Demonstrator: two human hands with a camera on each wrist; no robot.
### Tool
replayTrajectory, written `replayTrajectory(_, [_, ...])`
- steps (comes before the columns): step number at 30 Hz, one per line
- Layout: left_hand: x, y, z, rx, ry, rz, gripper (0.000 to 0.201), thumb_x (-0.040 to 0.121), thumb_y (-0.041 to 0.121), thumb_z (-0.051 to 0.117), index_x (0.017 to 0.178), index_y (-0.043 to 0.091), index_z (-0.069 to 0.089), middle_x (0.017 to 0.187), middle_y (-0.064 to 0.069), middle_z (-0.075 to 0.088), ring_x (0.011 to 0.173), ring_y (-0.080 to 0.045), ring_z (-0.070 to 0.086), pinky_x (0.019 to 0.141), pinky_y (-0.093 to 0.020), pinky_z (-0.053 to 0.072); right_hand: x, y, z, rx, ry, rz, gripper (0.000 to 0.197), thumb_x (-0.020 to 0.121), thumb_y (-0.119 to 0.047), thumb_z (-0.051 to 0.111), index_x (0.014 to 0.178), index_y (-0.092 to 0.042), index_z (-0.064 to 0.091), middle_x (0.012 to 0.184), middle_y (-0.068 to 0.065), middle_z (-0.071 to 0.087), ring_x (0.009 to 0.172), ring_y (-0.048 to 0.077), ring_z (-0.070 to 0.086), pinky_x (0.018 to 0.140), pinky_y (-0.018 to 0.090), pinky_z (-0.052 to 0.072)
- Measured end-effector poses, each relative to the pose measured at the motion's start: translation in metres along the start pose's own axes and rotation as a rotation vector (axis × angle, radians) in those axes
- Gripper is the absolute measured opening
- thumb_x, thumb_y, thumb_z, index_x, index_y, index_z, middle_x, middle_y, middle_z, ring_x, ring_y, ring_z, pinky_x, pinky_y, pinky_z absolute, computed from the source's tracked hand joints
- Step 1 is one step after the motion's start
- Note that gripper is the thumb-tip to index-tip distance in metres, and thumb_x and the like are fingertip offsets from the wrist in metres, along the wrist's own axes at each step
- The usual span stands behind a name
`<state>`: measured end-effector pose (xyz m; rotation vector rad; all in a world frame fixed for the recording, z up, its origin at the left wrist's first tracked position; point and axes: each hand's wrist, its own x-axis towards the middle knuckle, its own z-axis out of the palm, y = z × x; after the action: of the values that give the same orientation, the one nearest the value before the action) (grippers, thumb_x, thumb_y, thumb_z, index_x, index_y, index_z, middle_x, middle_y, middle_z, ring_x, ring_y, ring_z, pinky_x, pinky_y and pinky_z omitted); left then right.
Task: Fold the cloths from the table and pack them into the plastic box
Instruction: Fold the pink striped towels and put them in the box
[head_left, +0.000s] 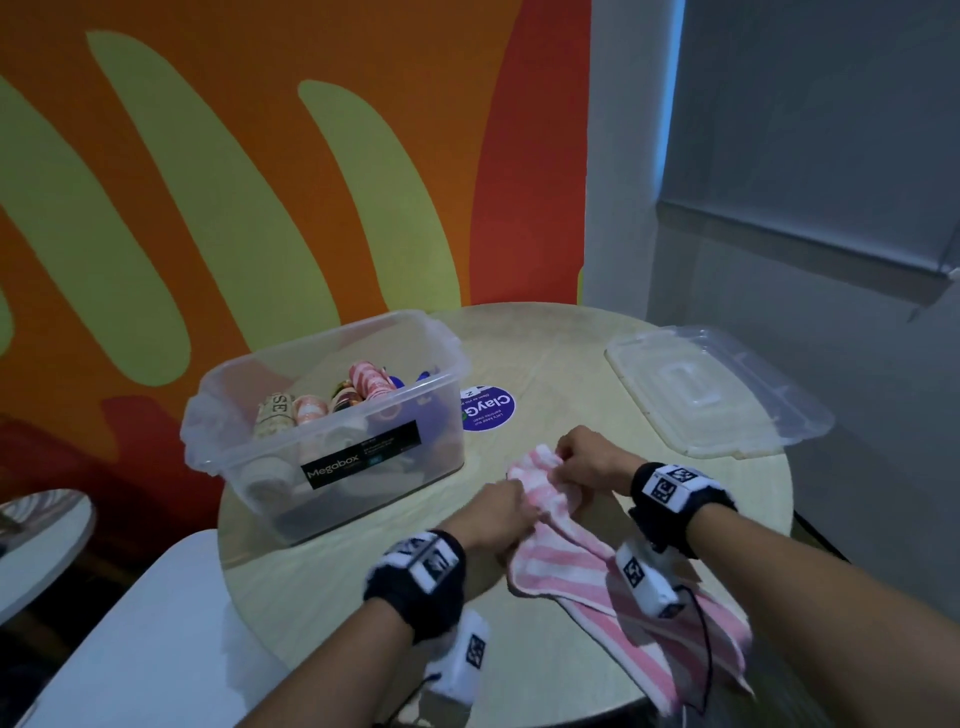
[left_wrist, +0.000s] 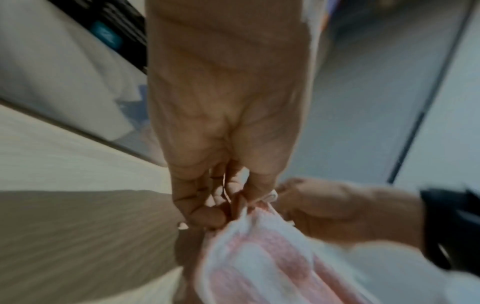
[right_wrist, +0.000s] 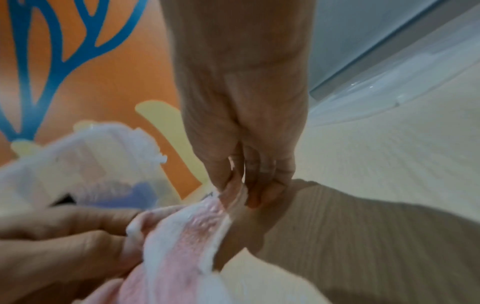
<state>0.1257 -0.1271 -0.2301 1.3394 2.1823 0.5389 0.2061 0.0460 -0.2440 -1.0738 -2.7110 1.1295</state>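
Both hands work on one pink-and-white striped cloth (head_left: 566, 551) that lies on the round table (head_left: 322, 587), to the right of the clear plastic box (head_left: 332, 415). The left hand (head_left: 498, 512) pinches the far edge of the cloth between thumb and fingers – the left wrist view shows this plainly. The right hand (head_left: 592, 460) pinches the same edge just beside it. The near part of the cloth reaches the table's front edge. The box already holds several rolled cloths (head_left: 363, 387) (their patterns differ). The clear lid (head_left: 722, 389) lies apart, on the table's far right.
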Motion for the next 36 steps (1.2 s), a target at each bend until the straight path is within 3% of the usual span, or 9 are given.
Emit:
replayTrajectory(3, [0.005,-0.016,-0.022,-0.441,0.134,-0.070,0.015,0.100,0.012,0.059,0.086,0.009,0.054,0.076,-0.015,0.059,0.059,-0.020,0.053,0.065,-0.037,0.045,-0.011,0.009,-0.020,0.240,0.073,-0.015,0.021,0.082,-0.003,0.076,0.072,-0.009,0.059,0.064,0.009,0.060,0.058,0.019,0.056,0.056,0.031,0.047])
replayTrajectory(9, [0.005,0.014,-0.064,-0.703,0.314,0.045,0.014,0.097,0.002,0.054,0.084,0.006,0.053,0.071,-0.008,0.061,0.054,-0.008,0.057,0.055,-0.021,0.049,-0.028,0.007,-0.073,0.516,0.263,-0.076,0.009,0.083,0.007,0.076,0.087,0.004,0.069,0.074,0.015,0.069,0.066,0.024,0.067,0.061,0.034,0.057])
replayTrajectory(13, [0.008,0.040,-0.076,-0.767,0.330,0.131,0.011,0.097,0.008,0.064,0.103,0.008,0.054,0.088,-0.011,0.065,0.073,-0.015,0.067,0.062,-0.027,0.055,-0.037,0.003,-0.103,0.572,0.261,-0.137,0.008,0.088,-0.004,0.075,0.085,0.003,0.074,0.073,0.013,0.063,0.069,0.024,0.057,0.066,0.037,0.046])
replayTrajectory(17, [0.018,0.065,-0.056,-0.457,0.217,0.253,0.071,0.080,0.039,0.086,0.138,0.031,0.046,0.124,0.003,0.058,0.109,-0.012,0.062,0.090,-0.032,0.056,-0.061,-0.028,-0.114,0.509,0.080,-0.265,0.017,0.092,-0.013,0.075,0.083,0.001,0.073,0.079,0.021,0.068,0.073,0.025,0.060,0.066,0.034,0.046])
replayTrajectory(21, [0.024,0.080,-0.048,-0.379,0.144,0.376,0.044,0.081,0.019,0.082,0.122,0.015,0.066,0.112,0.004,0.066,0.104,-0.011,0.066,0.094,-0.030,0.055,-0.085,-0.052,-0.139,0.484,0.002,-0.355,0.022,0.091,-0.010,0.074,0.096,0.011,0.068,0.091,0.032,0.069,0.082,0.030,0.064,0.079,0.040,0.050])
replayTrajectory(25, [0.018,0.080,-0.077,-0.444,0.139,0.388,0.025,0.085,0.027,0.085,0.093,0.006,0.074,0.096,-0.002,0.076,0.089,-0.011,0.071,0.080,-0.028,0.056,-0.102,-0.052,-0.189,0.467,0.180,-0.334,0.018,0.086,-0.010,0.079,0.091,0.004,0.069,0.088,0.024,0.071,0.079,0.029,0.063,0.072,0.037,0.049])
replayTrajectory(30, [0.001,0.093,-0.137,-0.596,0.251,0.353,0.021,0.092,0.020,0.077,0.092,0.000,0.068,0.075,-0.004,0.071,0.061,-0.013,0.064,0.053,-0.023,0.050,-0.091,-0.040,-0.221,0.432,0.522,-0.223,0.016,0.079,-0.004,0.082,0.081,-0.008,0.067,0.069,0.006,0.065,0.058,0.014,0.054,0.052,0.025,0.038])
replayTrajectory(33, [0.010,0.104,-0.157,-0.661,0.415,0.269,0.023,0.089,0.014,0.079,0.103,0.001,0.066,0.088,-0.013,0.071,0.067,-0.020,0.062,0.058,-0.032,0.050,-0.075,-0.052,-0.205,0.495,0.673,-0.207,0.023,0.080,-0.001,0.078,0.073,-0.013,0.060,0.065,0.003,0.058,0.055,0.011,0.050,0.050,0.023,0.038])
replayTrajectory(36, [0.012,0.121,-0.160,-0.748,0.458,0.230,0.035,0.088,0.011,0.080,0.118,0.008,0.061,0.115,-0.012,0.067,0.085,-0.027,0.071,0.074,-0.048,0.059,-0.073,-0.080,-0.177,0.570,0.647,-0.303,0.026,0.081,-0.004,0.078,0.073,-0.015,0.057,0.070,0.006,0.059,0.057,0.012,0.053,0.053,0.025,0.042])
